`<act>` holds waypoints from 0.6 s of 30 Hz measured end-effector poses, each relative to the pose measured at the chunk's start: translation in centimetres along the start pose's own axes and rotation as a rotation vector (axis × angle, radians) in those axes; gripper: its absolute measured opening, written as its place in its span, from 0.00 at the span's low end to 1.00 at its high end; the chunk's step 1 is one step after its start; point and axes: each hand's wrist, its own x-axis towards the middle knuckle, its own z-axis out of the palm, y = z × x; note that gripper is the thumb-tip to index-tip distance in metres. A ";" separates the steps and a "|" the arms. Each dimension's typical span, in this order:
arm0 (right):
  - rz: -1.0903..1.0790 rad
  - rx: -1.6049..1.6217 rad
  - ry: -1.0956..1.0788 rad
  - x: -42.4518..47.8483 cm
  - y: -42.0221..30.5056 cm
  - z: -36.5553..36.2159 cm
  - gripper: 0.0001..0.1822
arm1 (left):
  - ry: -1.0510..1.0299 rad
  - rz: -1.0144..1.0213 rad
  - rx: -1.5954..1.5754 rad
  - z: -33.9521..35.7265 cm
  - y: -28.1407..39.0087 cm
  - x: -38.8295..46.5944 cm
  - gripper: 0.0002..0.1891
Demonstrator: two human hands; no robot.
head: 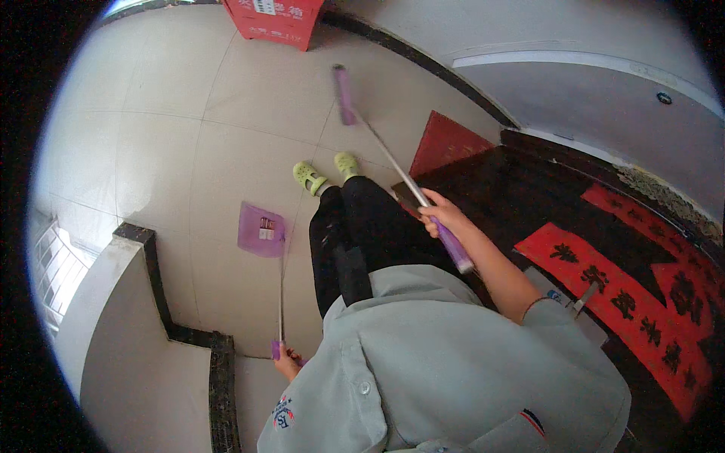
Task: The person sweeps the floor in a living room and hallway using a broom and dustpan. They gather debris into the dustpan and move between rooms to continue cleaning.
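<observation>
My right hand [444,214] grips the metal handle of a broom [344,99] near its purple grip. The broom's narrow purple head reaches the tiled floor beyond my feet and looks slightly blurred. At the lower left, my left hand [288,362] is closed around the purple grip of a long-handled dustpan [252,229]. The dustpan's purple plastic pan lies to the left of my legs, away from the broom head. A sticker is on the pan.
A red box [277,22] stands at the top. A red doormat [444,144] lies beside a dark door with red paper banners [595,277] on the right. A low wall [141,317] with dark trim and a railing [56,266] are at the left.
</observation>
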 end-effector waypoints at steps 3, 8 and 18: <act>0.013 -0.049 0.234 1.4 1.6 -3.5 0.29 | -0.043 0.044 0.066 -0.1 -0.3 0.7 0.11; 0.108 0.207 0.117 12.1 1.6 -8.8 0.09 | 0.186 0.188 0.164 3.6 4.3 -5.0 0.09; 0.211 -0.064 -0.365 12.8 2.0 21.0 0.24 | 0.448 0.281 -0.032 1.9 1.0 -5.7 0.14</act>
